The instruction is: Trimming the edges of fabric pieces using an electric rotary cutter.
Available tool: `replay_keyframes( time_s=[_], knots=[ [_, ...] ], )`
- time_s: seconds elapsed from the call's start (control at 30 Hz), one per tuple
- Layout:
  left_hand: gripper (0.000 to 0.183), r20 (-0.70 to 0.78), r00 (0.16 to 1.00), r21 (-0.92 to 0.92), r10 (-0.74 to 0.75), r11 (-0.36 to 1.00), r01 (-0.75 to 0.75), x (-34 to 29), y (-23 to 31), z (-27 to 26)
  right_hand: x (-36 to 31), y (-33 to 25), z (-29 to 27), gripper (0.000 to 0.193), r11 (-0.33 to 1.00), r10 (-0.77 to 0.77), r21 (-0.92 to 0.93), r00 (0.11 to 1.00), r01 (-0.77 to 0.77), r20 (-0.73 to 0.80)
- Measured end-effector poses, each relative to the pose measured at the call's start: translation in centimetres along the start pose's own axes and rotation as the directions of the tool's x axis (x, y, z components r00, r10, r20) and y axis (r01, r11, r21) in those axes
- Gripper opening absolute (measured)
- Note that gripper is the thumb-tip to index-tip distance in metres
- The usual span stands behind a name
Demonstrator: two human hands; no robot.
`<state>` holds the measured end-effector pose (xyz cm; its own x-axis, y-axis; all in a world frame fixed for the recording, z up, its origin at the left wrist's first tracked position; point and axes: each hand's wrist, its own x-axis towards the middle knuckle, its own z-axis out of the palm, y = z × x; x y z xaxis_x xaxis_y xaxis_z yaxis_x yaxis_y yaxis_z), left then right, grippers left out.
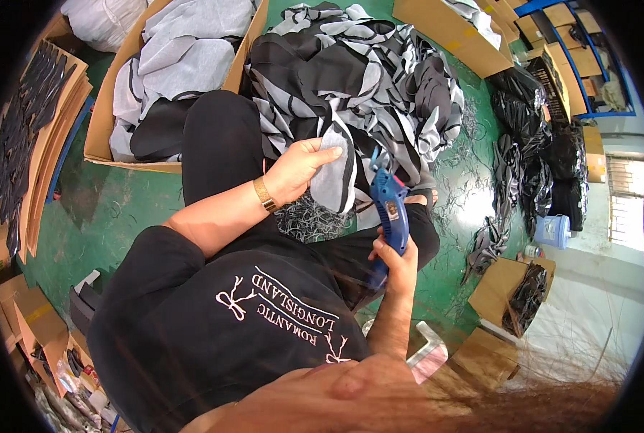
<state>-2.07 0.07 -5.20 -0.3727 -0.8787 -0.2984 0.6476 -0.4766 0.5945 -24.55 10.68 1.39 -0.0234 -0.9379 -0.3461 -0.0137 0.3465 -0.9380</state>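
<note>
My left hand [302,167], a gold band on its wrist, is closed on the upper edge of a grey fabric piece [331,173] with a black border. The piece hangs down in front of a heap of similar cut pieces. My right hand [398,261] grips the handle of blue power scissors [388,206], which point up and away from me. Their blades stand just right of the fabric, apart from it as far as I can see. A large pile of grey and black fabric pieces [336,68] lies ahead on the floor.
Left of the pile stands a cardboard box [100,137] with grey and black pieces. Thin trimmings [311,220] lie between my legs on the green floor [131,209]. Black plastic bags [527,115], a blue bucket [553,231] and a carton [488,289] stand at the right.
</note>
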Motion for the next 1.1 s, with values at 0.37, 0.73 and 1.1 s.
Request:
replay_keyframes(
  time_s=[0.37, 0.73, 1.1],
  knots=[
    [0.022, -0.036, 0.978, 0.092, 0.205, 0.975, -0.201, -0.4, 0.3, 0.8, -1.2, 2.3, 0.4, 0.026, 0.96, 0.026, -0.279, 1.0, -0.024, 0.001],
    [0.022, -0.022, 0.975, 0.13, 0.22, 0.968, -0.215, -1.1, 0.5, 1.8, -0.9, 1.6, 0.9, 0.024, 0.964, -0.036, -0.264, 0.999, 0.026, -0.033],
    [0.024, 0.035, 0.984, 0.312, 0.172, 0.934, -0.175, -1.9, 0.8, 2.0, -0.5, 1.1, 0.3, 0.028, 0.99, 0.036, -0.138, 0.999, -0.031, 0.033]
  ],
)
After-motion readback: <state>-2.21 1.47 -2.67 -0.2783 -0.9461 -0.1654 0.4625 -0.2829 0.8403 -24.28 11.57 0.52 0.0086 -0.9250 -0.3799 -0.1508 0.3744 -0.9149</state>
